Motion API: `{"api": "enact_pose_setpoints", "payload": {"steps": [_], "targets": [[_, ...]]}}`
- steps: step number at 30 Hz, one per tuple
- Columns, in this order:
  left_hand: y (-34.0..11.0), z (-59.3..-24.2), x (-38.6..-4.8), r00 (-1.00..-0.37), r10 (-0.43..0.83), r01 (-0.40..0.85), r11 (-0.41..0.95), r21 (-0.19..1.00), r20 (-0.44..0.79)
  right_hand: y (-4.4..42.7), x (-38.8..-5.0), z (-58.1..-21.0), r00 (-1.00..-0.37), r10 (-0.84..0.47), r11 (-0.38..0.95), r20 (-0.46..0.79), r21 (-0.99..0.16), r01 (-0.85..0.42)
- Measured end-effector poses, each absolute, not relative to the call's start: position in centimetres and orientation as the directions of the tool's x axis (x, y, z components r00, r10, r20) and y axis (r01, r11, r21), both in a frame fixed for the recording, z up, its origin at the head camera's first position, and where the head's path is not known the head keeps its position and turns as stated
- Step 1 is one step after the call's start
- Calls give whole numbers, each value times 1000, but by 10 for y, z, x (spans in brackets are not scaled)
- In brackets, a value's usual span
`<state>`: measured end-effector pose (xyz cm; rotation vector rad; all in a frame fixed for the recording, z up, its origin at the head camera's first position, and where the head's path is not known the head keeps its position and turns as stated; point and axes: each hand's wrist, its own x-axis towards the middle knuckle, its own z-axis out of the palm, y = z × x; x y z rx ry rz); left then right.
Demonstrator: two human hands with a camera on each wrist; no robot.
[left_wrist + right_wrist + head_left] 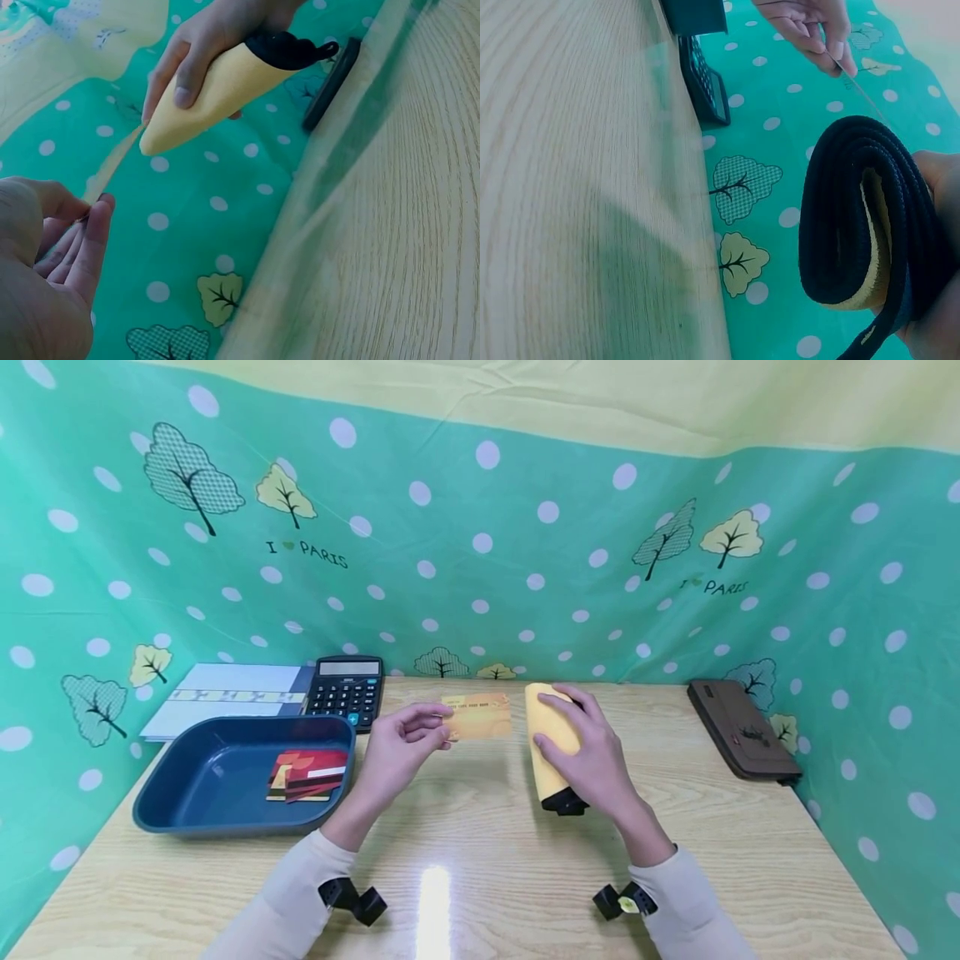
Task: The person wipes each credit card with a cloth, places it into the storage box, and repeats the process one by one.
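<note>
A gold-orange bank card [483, 718] is pinched at its left end between the thumb and fingers of my left hand [401, 739], above the table. My right hand [592, 756] grips a rolled yellow cloth [546, 770] with black edging, fingers across its upper side. From the right wrist, the roll's black end [832, 225] shows several wound layers and a strap or loop hanging off it. The card's right edge is close to the roll; in the left wrist view the card [112, 165] appears edge-on, and I cannot tell whether they touch.
At the left stands a dark blue basin [225, 827] with several red and yellow cards [311, 774] inside. Behind it are a white folder or notebook [232, 685] and a black calculator [347, 689]. A brown wallet-like case [742, 731] lies at the right. Polka-dot fabric [480, 568] surrounds the wooden table [480, 860].
</note>
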<state>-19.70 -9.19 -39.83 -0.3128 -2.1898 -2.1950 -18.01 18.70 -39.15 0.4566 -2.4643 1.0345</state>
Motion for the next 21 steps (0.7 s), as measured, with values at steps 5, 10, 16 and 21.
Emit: {"api": "enact_pose_setpoints", "payload": {"steps": [5, 10, 16, 21], "targets": [[-91, -398, -197, -987, 110, 117, -6, 993, 117, 188, -180, -391, -855, -135, 665, 501, -594, -453], [-92, -398, -195, -978, 119, 168, -52, 984, 173, 188, -180, -390, -850, -140, 663, 507, -590, -461], [-93, -399, -193, -956, 145, 245, -97, 965, 257, 189, -180, -390, -854, -137, 663, 502, -594, -455], [-92, -400, -195, -957, 137, 243, -103, 964, 256, 189, -179, -390, -853, -137, 663, 504, -593, -457]]}}
